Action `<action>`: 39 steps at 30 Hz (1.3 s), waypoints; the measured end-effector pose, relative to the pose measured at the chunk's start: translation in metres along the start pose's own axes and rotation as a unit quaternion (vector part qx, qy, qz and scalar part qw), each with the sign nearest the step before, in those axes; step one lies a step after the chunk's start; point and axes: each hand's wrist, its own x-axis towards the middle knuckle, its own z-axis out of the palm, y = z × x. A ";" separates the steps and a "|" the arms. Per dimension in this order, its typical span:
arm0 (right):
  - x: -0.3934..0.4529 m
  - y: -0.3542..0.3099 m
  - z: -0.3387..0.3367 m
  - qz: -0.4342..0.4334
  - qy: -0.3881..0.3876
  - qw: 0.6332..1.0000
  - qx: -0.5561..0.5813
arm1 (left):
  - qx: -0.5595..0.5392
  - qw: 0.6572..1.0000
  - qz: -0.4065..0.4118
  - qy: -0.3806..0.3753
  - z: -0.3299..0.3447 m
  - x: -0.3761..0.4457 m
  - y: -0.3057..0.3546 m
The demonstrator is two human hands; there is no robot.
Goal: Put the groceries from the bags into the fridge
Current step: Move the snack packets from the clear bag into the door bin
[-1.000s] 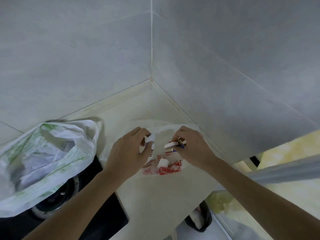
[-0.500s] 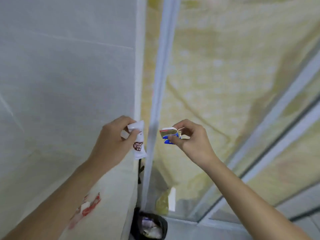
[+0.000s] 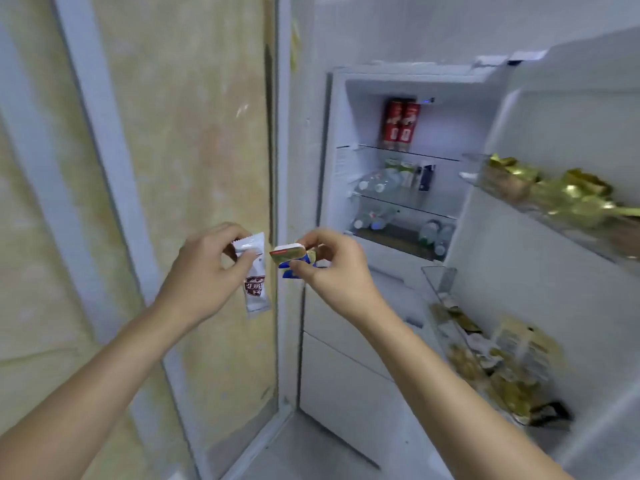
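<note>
sachet: glossy white plastic | fridge shelves: clear glass | door-bin wrappers: shiny gold foil

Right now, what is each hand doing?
Left hand: pinching a white sachet.
Right hand: pinching small blue and gold packets.

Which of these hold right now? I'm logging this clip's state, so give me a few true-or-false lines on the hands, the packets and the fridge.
1. The left hand pinches a white sachet. True.
2. The right hand is empty. False: it holds small snack packets.
3. The fridge door is closed. False: it stands open, shelves visible.
4. Two red cans stand on the top shelf. True.
5. The upper door bin holds gold-wrapped items. True.
</note>
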 end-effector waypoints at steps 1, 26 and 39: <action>-0.001 0.011 -0.028 0.007 0.024 1.000 -0.019 | -0.018 1.000 0.016 -0.016 0.028 0.016 0.014; -0.039 0.169 -0.202 0.321 0.169 0.874 -0.324 | -0.061 0.941 0.113 -0.312 0.379 0.119 0.133; 0.068 0.130 -0.124 0.039 0.037 0.930 -0.363 | 0.105 0.980 0.090 -0.145 0.214 0.118 0.018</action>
